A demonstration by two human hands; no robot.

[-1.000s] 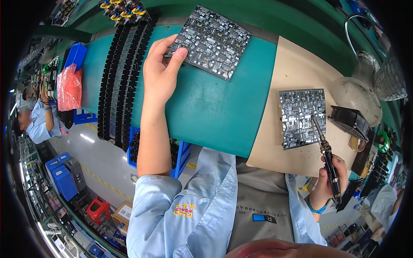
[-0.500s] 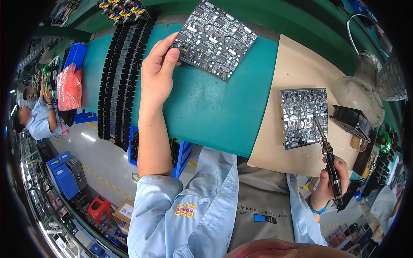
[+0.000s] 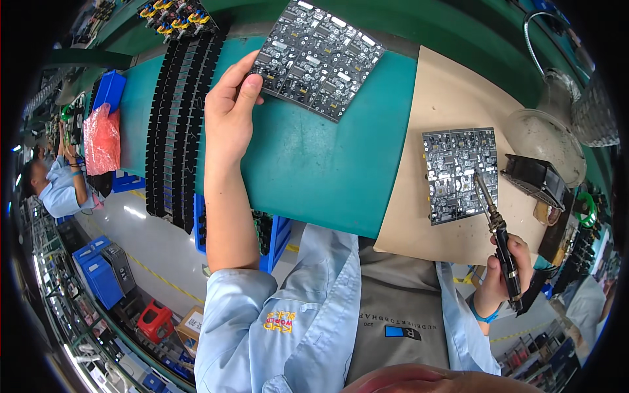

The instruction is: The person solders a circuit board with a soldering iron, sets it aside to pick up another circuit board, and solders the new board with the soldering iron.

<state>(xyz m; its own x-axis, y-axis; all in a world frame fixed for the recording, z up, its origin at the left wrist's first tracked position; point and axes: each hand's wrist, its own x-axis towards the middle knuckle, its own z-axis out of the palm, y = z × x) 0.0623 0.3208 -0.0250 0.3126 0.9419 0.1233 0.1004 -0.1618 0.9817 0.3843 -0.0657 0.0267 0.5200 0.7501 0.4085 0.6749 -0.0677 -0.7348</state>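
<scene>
My left hand (image 3: 230, 111) grips a dark panel of circuit boards (image 3: 319, 60) by its left corner, thumb on top. The panel is tilted and appears raised over the far part of the green mat. A second circuit board panel (image 3: 460, 173) lies on brown paper (image 3: 400, 213) at the right. My right hand (image 3: 508, 275) is closed around the black handle of a soldering iron (image 3: 503, 252). Its thin metal end points up and left over the lying panel's right half; whether the tip touches cannot be told. A blue band circles my right wrist.
Left of my left forearm stand long black racks (image 3: 177, 131). A small black fan (image 3: 534, 180) and a round fume hood (image 3: 547, 147) sit at the right. Blue bins (image 3: 278, 239) stand below the table's near edge. Another person (image 3: 62, 183) works at far left.
My left hand and its circuit board panel have shifted slightly left in view. The lying panel and the soldering iron also appear slightly left, with the whole view shifting a little.
</scene>
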